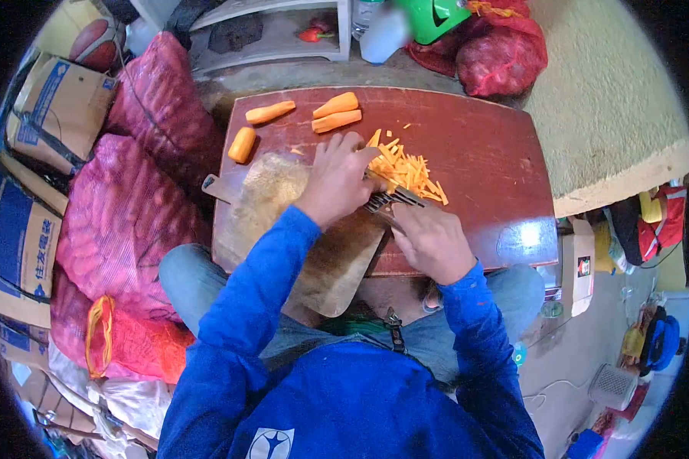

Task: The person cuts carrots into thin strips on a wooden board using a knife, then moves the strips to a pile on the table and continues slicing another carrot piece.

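Observation:
At the middle of the red table (497, 176), my left hand (340, 176) is closed near the cut carrot sticks (409, 172); what its fingers grip is hidden. My right hand (432, 237) is wrapped round a slotted dark blade tool (396, 200), which lies between the two hands. Below them is a worn wooden board (333, 260), reaching over the table's front edge. Peeled carrot pieces lie behind my left hand: a pair (337, 121), a long one (270, 112) and a short thick one (242, 145).
Pink mesh sacks (119, 222) and cardboard boxes (61, 107) stand at the left. A red mesh sack (501, 65) and a green container (432, 19) are behind the table. A concrete ledge (612, 115) runs along the right.

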`<action>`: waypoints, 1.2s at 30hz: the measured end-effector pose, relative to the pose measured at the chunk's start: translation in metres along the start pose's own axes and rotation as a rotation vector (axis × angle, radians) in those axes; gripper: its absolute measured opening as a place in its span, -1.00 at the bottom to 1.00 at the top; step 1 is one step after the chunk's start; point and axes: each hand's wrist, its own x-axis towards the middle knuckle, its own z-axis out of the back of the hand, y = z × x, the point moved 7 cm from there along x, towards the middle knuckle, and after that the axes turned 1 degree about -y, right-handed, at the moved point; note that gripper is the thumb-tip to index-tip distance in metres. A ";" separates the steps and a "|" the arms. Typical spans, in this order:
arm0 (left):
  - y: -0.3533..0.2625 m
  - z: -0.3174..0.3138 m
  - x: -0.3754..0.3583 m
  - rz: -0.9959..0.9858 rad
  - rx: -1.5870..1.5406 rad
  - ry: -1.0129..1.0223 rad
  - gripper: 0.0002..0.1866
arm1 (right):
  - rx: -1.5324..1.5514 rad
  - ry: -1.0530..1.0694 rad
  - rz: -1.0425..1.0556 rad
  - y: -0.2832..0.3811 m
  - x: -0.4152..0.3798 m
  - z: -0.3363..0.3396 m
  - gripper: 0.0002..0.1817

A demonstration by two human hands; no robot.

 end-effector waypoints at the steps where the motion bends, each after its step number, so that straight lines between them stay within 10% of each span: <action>1: 0.005 -0.016 0.009 0.001 0.023 0.055 -0.44 | -0.024 -0.015 0.024 0.002 -0.001 0.002 -0.71; 18: 0.211 -0.028 -0.028 0.466 0.280 0.132 -0.71 | 0.061 0.098 0.142 0.035 -0.010 -0.021 -0.73; 25: 0.090 -0.047 0.001 0.298 -0.277 0.247 -0.79 | 0.072 0.137 0.147 0.042 -0.014 -0.028 -0.68; 36: 0.172 0.007 0.031 0.369 -0.227 -0.029 -0.73 | 0.124 0.136 0.158 0.042 -0.015 -0.031 -0.75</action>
